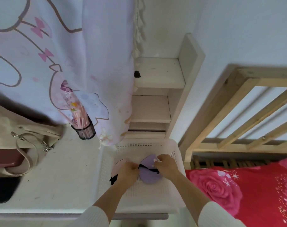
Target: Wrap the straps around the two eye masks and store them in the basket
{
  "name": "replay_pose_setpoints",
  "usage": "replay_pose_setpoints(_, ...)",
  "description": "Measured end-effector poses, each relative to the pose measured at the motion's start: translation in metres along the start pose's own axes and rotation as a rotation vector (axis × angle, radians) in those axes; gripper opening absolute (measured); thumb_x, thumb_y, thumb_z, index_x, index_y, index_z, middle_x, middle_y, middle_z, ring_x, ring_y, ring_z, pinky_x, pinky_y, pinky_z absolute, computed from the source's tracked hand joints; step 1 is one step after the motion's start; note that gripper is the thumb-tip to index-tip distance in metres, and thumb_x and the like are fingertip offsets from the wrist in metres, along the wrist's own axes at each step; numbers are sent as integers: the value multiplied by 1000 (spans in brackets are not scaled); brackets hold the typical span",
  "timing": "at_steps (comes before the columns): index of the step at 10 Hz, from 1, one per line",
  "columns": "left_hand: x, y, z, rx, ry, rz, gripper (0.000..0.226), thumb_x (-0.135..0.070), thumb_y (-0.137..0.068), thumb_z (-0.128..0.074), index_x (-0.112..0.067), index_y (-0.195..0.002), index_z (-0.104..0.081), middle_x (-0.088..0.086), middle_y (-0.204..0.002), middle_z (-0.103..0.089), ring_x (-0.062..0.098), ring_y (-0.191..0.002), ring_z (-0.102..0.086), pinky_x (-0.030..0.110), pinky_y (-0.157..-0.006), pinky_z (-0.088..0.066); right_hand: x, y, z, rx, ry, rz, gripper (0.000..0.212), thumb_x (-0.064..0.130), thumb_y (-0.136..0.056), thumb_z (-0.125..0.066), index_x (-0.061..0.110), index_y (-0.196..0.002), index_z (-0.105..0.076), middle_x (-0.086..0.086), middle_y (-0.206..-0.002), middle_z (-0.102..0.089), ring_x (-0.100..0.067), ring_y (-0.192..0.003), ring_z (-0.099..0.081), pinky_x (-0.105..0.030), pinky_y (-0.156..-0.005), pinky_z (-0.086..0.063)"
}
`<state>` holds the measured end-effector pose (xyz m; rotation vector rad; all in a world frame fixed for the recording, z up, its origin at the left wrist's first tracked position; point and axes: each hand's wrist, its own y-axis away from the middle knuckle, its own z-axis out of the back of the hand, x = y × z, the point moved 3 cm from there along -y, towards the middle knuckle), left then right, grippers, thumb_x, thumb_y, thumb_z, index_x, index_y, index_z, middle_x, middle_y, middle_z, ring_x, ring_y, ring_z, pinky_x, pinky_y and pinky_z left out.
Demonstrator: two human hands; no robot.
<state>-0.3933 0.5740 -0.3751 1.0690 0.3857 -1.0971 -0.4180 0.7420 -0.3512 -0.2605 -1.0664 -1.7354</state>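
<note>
Over the white basket (175,154), the left hand (128,172) pinches the black strap (148,167) while the right hand (166,164) grips the purple eye mask (147,176); winding should stay taut and flat, the pink eye mask (117,167) waiting beneath.

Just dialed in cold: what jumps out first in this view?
Low in the middle, both hands, left and right, pinch a purple eye mask with a black strap over the white basket. A pink eye mask lies under the left hand. A bright red rose blanket fills the lower right.
</note>
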Motion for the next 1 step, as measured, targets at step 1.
replay_pose_setpoints(1, -7, 5, 15, -153, -72, -65, 24, -13, -84, -52, -27, -94, -69, -8, -97, -61, 16, -91, -60, 24, -78, -45, 15, 7, 16, -17, -117, 13, 33, 8, -86, -57, -1, -117, -64, -19, -125, -64, -30, -113, -61, -31, -87, -46)
